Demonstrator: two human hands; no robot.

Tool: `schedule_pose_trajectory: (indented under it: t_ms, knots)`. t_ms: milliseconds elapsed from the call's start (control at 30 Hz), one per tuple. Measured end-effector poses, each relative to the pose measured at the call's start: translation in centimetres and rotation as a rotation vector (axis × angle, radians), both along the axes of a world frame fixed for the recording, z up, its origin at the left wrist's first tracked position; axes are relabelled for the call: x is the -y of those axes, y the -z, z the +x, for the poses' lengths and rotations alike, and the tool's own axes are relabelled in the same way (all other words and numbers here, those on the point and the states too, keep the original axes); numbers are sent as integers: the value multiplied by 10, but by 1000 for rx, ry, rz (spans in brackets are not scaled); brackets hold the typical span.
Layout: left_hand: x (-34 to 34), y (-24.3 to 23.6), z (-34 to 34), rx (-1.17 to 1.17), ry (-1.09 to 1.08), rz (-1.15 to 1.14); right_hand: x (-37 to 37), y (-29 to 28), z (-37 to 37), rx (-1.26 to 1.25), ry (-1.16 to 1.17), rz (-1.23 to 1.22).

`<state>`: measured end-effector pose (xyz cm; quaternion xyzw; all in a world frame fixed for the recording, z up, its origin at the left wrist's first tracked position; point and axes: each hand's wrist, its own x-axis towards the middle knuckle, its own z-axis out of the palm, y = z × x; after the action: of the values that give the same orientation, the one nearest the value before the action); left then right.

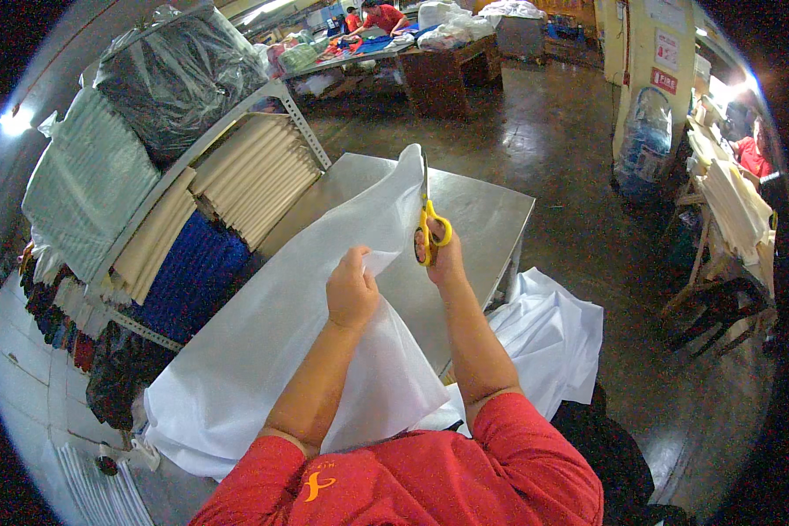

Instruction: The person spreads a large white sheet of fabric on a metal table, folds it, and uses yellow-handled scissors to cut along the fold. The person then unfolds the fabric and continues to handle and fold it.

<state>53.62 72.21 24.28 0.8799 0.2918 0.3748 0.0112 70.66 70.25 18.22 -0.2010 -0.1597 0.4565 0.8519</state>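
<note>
My left hand (352, 289) is closed on a sheet of thin white fabric (272, 316), which stretches from the lower left over the steel table (478, 210) up to a raised tip near the table's far side. My right hand (445, 263) holds yellow-handled scissors (433, 232) upright, their blades at the right edge of that raised tip. Whether the blades are apart is hard to tell. More white cloth (552, 333) lies bunched to the right, beside and below the table.
A metal rack (316, 145) of folded fabrics and wrapped bundles stands at left. Behind are a work table (368, 57) with people in red and a brown desk (434, 83). At right are a pillar (631, 53), water bottles (644, 140) and wooden frames with cream cloth (728, 210).
</note>
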Motion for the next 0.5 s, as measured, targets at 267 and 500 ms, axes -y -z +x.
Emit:
schedule_pose_trajectory:
  t_ms: [267, 500]
  knots:
    - [7, -14, 2, -63, -15, 26, 7, 13, 1, -34, 36, -2]
    - [8, -13, 9, -175, -3, -61, 15, 9, -6, -19, 86, 38]
